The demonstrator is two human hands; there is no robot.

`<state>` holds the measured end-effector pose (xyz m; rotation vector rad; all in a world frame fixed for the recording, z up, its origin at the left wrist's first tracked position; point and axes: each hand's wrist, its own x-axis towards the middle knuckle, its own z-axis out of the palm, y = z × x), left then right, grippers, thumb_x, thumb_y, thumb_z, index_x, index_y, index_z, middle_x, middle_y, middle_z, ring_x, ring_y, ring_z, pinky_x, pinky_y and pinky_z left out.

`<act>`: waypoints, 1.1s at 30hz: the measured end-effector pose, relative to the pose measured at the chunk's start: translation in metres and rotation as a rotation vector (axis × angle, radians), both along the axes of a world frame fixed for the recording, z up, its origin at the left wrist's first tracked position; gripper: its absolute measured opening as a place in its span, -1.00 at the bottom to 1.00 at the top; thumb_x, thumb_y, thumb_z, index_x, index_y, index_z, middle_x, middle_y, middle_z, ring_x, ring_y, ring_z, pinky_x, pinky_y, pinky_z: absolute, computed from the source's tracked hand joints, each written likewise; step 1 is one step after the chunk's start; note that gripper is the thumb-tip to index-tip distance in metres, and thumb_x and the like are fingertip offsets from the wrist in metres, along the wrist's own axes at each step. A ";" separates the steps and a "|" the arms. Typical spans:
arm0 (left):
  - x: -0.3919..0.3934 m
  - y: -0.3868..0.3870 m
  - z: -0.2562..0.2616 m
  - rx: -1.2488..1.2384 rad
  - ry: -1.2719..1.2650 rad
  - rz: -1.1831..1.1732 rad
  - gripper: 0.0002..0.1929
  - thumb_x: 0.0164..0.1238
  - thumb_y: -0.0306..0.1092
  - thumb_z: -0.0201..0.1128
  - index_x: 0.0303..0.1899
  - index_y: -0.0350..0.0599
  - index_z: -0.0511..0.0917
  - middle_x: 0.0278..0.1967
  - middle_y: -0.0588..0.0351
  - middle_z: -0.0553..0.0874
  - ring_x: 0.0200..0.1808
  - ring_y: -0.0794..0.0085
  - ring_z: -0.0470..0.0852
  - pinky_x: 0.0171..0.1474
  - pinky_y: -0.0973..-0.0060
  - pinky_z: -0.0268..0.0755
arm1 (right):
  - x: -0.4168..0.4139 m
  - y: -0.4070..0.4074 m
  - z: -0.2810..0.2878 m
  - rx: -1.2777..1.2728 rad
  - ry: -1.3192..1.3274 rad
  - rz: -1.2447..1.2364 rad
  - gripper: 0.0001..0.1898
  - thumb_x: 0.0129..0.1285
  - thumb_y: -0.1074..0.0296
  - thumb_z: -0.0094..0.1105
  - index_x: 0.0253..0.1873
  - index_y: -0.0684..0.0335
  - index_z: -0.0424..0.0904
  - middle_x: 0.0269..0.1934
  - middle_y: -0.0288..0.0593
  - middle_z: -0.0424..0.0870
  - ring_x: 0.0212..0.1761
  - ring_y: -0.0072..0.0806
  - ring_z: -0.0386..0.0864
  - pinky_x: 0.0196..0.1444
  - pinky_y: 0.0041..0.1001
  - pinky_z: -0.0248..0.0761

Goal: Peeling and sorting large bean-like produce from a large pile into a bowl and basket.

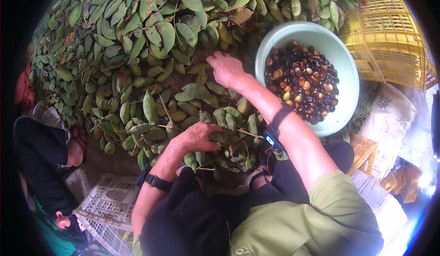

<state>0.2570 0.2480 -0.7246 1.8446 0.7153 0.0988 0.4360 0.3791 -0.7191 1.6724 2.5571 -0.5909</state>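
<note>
My left hand (pixel 201 137) is low over the near edge of a heap of green pods (pixel 192 92). Its thumb and fingers curve around a green pod (pixel 216 138); whether they grip it is unclear. Farther out, my right hand (pixel 227 71) reaches across the heap, back of the hand up. Its fingertips are over a brownish gap among the pods, and I cannot see what lies beneath them. Beside my right forearm, a pale blue-green plastic basin (pixel 349 66) holds many glossy seeds (pixel 302 80), mostly dark brown to black, some tan or yellow.
Yellow plastic crates (pixel 385 46) rise at the right, near a white woven sack (pixel 388 115) bearing writing. A white plastic crate (pixel 113 195) lies at lower left. Another person's leg (pixel 41 146) and bare foot (pixel 76 147) are at the heap's left edge.
</note>
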 end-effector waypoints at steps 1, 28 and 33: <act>-0.001 0.011 0.007 -0.141 -0.009 0.132 -0.59 0.07 -0.39 0.28 0.02 -0.20 0.57 -0.12 0.00 0.65 -0.06 0.28 0.61 0.00 0.35 0.48 | -0.004 0.008 -0.010 -0.024 -0.049 -0.004 -0.65 0.04 0.49 0.07 -0.01 0.21 0.52 -0.04 0.09 0.50 0.01 0.01 0.52 -0.04 -0.14 0.48; 0.089 0.084 0.118 -0.611 -0.642 0.635 -0.67 0.39 -0.18 0.23 -0.03 -0.26 0.57 -0.27 0.12 0.72 -0.37 0.57 0.67 -0.29 0.62 0.55 | 0.100 -0.094 0.136 -0.577 1.192 -0.544 -0.69 0.39 0.07 0.09 -0.09 0.23 0.43 -0.40 -0.34 0.53 -0.54 -0.65 0.53 -0.54 -0.64 0.41; 0.118 0.102 0.129 -0.558 -0.602 0.610 -0.72 0.41 -0.26 0.18 -0.02 -0.28 0.56 -0.23 0.12 0.71 -0.30 0.54 0.68 -0.23 0.59 0.57 | 0.117 -0.092 0.149 -0.465 1.211 -0.607 -0.77 0.43 0.15 0.04 -0.08 0.21 0.45 -0.41 -0.33 0.52 -0.47 -0.62 0.54 -0.40 -0.59 0.44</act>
